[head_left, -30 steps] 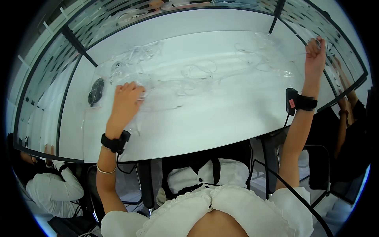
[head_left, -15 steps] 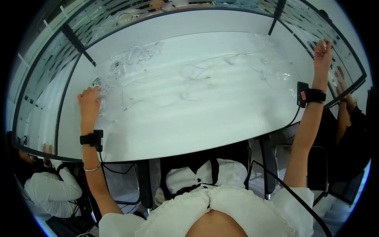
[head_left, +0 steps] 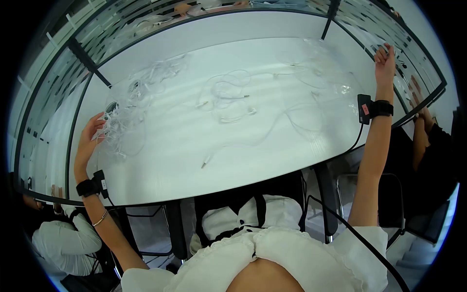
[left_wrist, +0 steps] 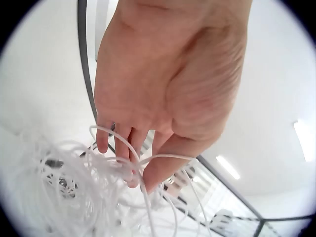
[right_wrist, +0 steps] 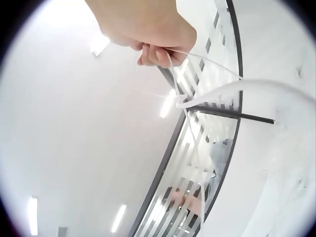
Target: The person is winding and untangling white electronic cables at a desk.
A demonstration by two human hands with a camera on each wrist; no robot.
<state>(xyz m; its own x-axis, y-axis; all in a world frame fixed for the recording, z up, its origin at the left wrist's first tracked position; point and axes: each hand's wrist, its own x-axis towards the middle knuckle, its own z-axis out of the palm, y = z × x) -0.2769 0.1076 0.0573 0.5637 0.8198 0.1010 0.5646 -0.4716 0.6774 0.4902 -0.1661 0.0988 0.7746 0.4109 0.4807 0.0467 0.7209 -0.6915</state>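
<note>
At the table's left end, my left hand (head_left: 90, 134) is beside a tangled heap of white cables (head_left: 119, 127). The left wrist view has its thumb and fingertips together at the white strands, one loop crossing the fingers and another the thumb. Raised beyond the table's right end, my right hand (head_left: 385, 63) has curled fingers that grip a thin white cable (right_wrist: 196, 148). It hangs from the fist past a small knot-like crossing. More white cables (head_left: 233, 97) lie loosely across the table (head_left: 170, 175), one with its metal-tipped plug (head_left: 204, 163) near the front edge.
Low white panels topped with striped glass (head_left: 408, 58) enclose the table's back and sides. Clear plastic film (head_left: 340, 80) lies at the far right. A dark coil (head_left: 112, 107) shows behind the heap. Other people sit beyond both ends. A black lead (head_left: 360, 136) runs from the right wrist camera.
My left hand has moved left with the cable heap, over the dark coil. A plug has shifted toward the table's front middle. My right hand stays raised, having moved only slightly.
</note>
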